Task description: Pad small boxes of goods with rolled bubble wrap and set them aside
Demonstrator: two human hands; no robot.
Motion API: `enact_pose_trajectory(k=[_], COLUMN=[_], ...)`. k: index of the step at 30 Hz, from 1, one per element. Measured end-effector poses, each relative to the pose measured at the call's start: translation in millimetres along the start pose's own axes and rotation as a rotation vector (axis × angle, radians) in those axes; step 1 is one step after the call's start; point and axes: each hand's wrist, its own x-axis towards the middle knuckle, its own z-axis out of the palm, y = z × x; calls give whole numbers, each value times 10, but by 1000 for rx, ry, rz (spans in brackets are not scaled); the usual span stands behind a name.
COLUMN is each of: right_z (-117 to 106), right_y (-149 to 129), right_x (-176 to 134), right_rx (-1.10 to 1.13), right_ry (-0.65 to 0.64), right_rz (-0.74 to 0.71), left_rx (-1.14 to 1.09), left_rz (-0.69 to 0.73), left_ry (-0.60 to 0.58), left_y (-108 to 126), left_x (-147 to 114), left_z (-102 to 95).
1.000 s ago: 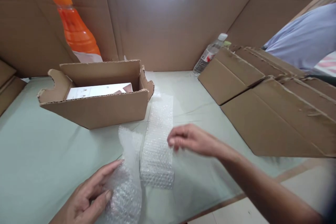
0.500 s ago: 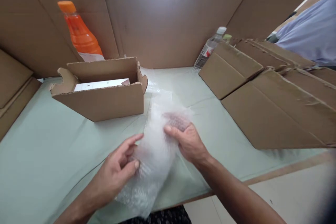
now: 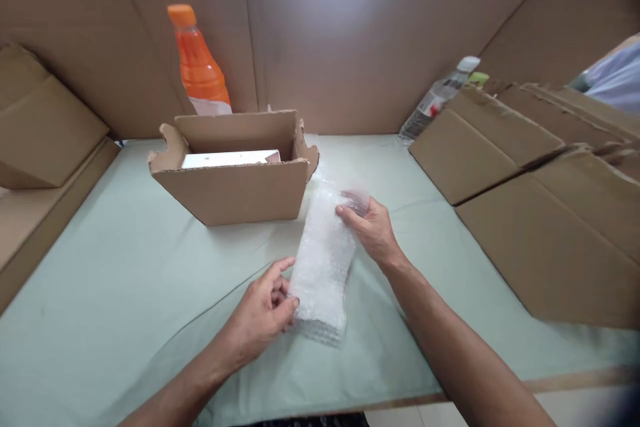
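A folded length of bubble wrap [image 3: 323, 260] lies between my hands, slanting over the pale green tabletop, its layers showing at the near end. My right hand [image 3: 370, 223] grips its far right edge, thumb on top and fingers beneath the clear film. At the lower left edge, my left hand [image 3: 273, 300] pinches the wrap with the thumb, while the index finger stretches along the side. Just beyond stands an open cardboard box [image 3: 235, 197] with a white box [image 3: 227, 158] inside it.
An orange bottle [image 3: 200, 70] stands behind the open box. At the right, several cardboard boxes [image 3: 540, 233] sit before a clear bottle [image 3: 435, 103]. More cardboard [image 3: 55, 127] is at the left. Cardboard panels [image 3: 370, 33] wall off the back. A person's sleeve [image 3: 617, 77] shows far right.
The bubble wrap has become a narrower, neater folded strip, and its near end has come up from the table edge. Both hands stay on it. The view has shifted left.
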Motion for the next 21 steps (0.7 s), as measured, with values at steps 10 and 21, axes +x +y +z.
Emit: enact_pose_trajectory(k=[10, 21], right_z=[-37, -104], right_y=[194, 140], right_x=[-21, -131], right_rx=[-480, -752], right_ry=[-1, 162], right_rz=[-26, -257], left_rx=[447, 758], left_rz=[17, 55], left_ry=[22, -11], left_y=[-81, -51], left_x=[144, 60], left_z=[-40, -51])
